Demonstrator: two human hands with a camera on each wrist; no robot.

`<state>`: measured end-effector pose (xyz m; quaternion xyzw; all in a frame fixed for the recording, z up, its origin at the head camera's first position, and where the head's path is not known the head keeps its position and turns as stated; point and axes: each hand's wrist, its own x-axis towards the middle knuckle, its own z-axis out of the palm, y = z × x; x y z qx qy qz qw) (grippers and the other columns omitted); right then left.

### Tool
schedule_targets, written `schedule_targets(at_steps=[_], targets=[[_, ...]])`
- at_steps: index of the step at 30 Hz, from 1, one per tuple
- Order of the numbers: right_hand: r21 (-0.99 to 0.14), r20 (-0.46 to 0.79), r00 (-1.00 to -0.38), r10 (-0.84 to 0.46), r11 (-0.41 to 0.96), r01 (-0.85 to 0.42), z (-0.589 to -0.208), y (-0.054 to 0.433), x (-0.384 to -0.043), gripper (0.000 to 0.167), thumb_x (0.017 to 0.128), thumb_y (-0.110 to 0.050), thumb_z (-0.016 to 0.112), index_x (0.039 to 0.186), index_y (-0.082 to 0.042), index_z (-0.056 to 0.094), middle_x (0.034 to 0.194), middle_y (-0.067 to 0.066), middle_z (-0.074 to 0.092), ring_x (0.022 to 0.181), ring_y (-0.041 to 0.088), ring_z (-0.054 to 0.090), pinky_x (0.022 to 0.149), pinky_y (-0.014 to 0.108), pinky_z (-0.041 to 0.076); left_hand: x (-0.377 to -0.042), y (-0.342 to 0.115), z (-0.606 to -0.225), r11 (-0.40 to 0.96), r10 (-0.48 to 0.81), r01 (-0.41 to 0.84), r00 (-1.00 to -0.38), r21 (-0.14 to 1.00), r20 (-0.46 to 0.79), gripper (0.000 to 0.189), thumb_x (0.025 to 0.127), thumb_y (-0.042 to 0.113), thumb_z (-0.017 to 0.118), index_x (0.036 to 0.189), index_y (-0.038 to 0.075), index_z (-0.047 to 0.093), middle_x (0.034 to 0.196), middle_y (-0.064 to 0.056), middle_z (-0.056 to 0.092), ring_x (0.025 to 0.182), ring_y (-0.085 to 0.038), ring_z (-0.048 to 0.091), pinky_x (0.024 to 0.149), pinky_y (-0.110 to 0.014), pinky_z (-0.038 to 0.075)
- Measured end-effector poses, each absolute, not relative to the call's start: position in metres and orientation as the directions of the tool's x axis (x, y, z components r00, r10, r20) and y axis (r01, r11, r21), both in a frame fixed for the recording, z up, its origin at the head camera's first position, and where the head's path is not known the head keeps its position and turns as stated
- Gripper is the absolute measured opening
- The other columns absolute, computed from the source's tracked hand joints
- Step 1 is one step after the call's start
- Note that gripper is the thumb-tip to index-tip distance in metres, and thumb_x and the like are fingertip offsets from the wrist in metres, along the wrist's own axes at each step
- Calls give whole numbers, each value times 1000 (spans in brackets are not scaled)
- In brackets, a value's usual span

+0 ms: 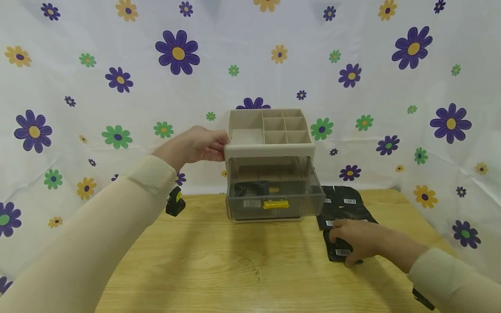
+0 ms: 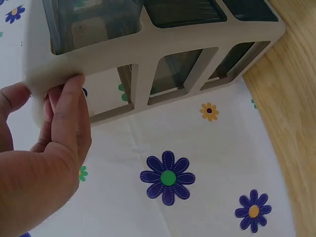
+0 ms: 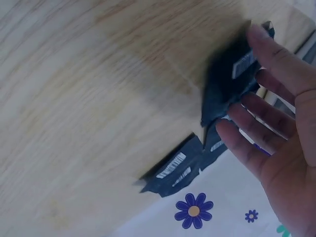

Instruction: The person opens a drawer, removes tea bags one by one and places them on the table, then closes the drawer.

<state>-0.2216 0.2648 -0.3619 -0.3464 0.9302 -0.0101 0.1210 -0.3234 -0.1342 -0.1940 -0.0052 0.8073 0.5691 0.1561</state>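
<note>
A beige desktop organizer (image 1: 270, 151) with sectioned top trays stands at the table's back. My left hand (image 1: 203, 142) holds its upper left corner, thumb on one side and fingers curled under a frame bar in the left wrist view. The clear drawer (image 1: 242, 213) with a yellow handle (image 1: 275, 204) is pulled out, and a dark packet (image 1: 250, 189) with a white label shows inside. Over a flat black packet (image 1: 332, 254) with a barcode label, my right hand (image 1: 362, 239) is spread. In the right wrist view its thumb and relaxed fingers span the packet (image 3: 222, 84).
More black packets (image 1: 346, 208) with white labels lie right of the organizer, partly behind the drawer and my right hand. Under everything is a wooden table (image 1: 219, 269). A white cloth (image 1: 383, 108) printed with flowers hangs close behind the organizer and along the sides.
</note>
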Motion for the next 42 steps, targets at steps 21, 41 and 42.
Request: schedule_targets(at_steps=[21, 41, 42], targets=[[266, 709, -327, -625, 666, -697, -238, 226, -238, 10, 81, -13, 73, 75, -7, 67, 68, 3, 66, 57, 14, 58, 48, 27, 49, -311, -125, -177, 427, 189, -162, -946, 890, -263, 44, 95, 12, 63, 131, -8, 47, 117, -20, 59, 93, -25, 69, 96, -41, 57], [-168, 41, -673, -739, 659, -733, -235, 103, -269, 55, 86, -29, 79, 131, -3, 61, 129, 10, 65, 118, 24, 61, 105, 39, 50, -311, -114, -170, 496, 109, -230, -940, 837, -323, 50, 91, 12, 68, 134, -4, 48, 126, -24, 58, 107, -34, 65, 95, -41, 58], [-173, 24, -675, -738, 662, -730, -236, 101, -270, 59, 85, -29, 80, 133, -3, 59, 132, 11, 64, 122, 25, 60, 108, 39, 49, -312, -115, -170, 493, 107, -236, -939, 838, -327, 51, 91, 12, 68, 134, -4, 47, 127, -24, 58, 107, -34, 64, 95, -41, 58]])
